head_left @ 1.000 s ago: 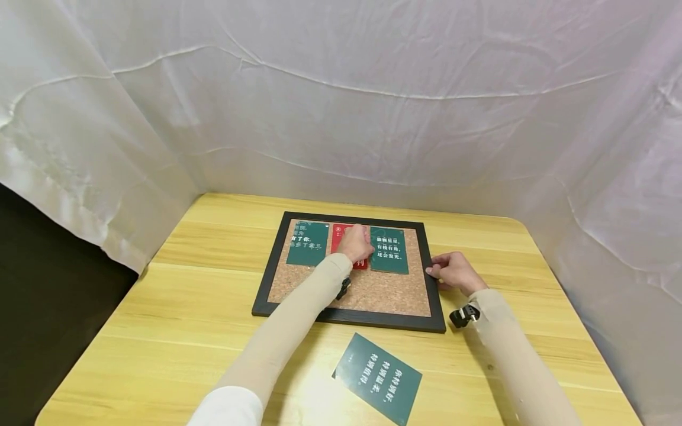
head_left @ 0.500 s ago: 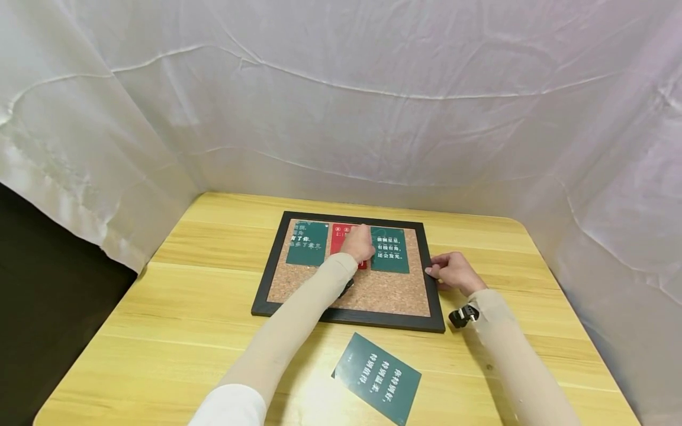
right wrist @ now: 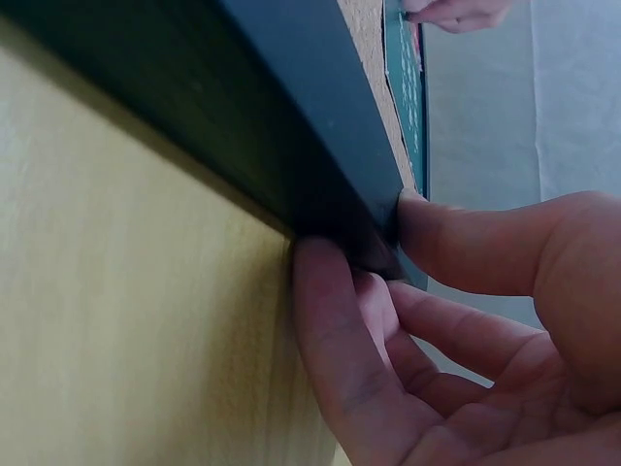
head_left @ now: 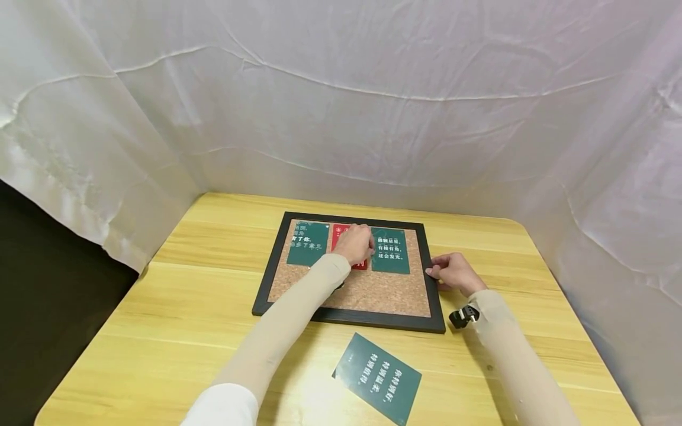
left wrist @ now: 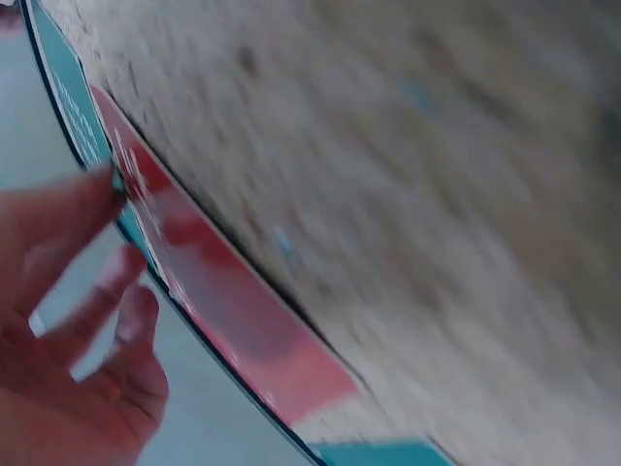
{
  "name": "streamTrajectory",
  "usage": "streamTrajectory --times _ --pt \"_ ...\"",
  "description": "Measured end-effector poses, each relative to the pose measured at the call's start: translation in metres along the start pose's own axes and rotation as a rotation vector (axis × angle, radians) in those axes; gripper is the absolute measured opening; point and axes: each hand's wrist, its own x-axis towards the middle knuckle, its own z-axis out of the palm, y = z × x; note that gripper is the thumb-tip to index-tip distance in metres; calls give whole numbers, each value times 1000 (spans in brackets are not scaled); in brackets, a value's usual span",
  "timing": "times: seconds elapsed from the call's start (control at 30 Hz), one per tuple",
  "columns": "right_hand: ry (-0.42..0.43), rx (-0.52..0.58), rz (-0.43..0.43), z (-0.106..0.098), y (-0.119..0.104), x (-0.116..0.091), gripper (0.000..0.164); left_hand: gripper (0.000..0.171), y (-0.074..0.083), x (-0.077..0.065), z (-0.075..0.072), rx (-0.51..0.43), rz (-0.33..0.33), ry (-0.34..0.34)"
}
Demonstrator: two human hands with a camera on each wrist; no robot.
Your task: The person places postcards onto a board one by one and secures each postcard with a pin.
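A black-framed corkboard (head_left: pixel 383 293) lies on the table with three cards along its far side: a green card (head_left: pixel 309 244) at left, a red card (head_left: pixel 362 265) in the middle, another green card (head_left: pixel 391 251) at right. My left hand (head_left: pixel 354 244) covers part of the red card. Its thumb and a finger pinch at the right green card's left edge; a small dark spot shows at the fingertips (left wrist: pixel 114 180) in the left wrist view. My right hand (head_left: pixel 453 272) grips the board's right frame, thumb on top (right wrist: pixel 422 233) and fingers at the underside.
A loose green card (head_left: pixel 378 378) with white writing lies askew on the wooden table (head_left: pixel 160 331), in front of the board. White cloth (head_left: pixel 341 106) hangs behind and at the sides. A dark area (head_left: pixel 48 296) borders the table at left.
My left hand shifts slightly about the gap between the red card and the right green card, which moves a touch to the right. My right hand stays on the frame.
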Motion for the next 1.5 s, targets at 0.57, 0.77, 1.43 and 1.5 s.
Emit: streamTrajectory --times 0.57,0.77,1.43,1.5 --pt "-3 8 -4 1 1 1 49 24 -24 -9 -4 57 189 -144" --pt "-3 -4 -3 0 2 0 49 27 -26 -10 -2 45 189 -153" --pt "-5 -21 -10 -8 2 -3 48 33 -18 -9 -1 58 170 -167" --pt "-5 -27 -10 -9 1 -4 47 36 -17 -8 0 64 169 -170"
